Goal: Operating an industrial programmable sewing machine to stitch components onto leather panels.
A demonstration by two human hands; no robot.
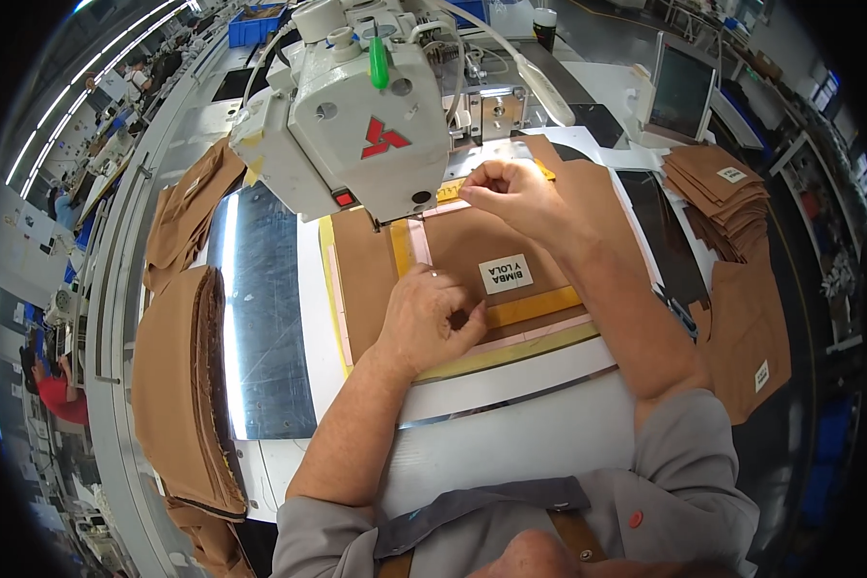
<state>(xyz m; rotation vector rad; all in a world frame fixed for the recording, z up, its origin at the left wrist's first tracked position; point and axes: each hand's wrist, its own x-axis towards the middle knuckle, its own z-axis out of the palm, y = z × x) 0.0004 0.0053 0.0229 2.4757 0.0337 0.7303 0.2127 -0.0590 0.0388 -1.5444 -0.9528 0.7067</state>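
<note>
A brown fabric panel lies under the head of a white sewing machine, framed by yellow and pale pink strips. A white label with dark print sits on the panel. My left hand rests on the panel left of the label, its fingers curled in and the thumb bent toward them. Farther back, my right hand is closed in a pinch, just right of the machine head and over a yellow strip. Whatever either hand holds, if anything, is too small or hidden to make out.
Brown fabric pieces are stacked at the left, with another bundle behind. More labelled brown pieces lie at the right. A monitor stands at the back right. The machine head overhangs the work.
</note>
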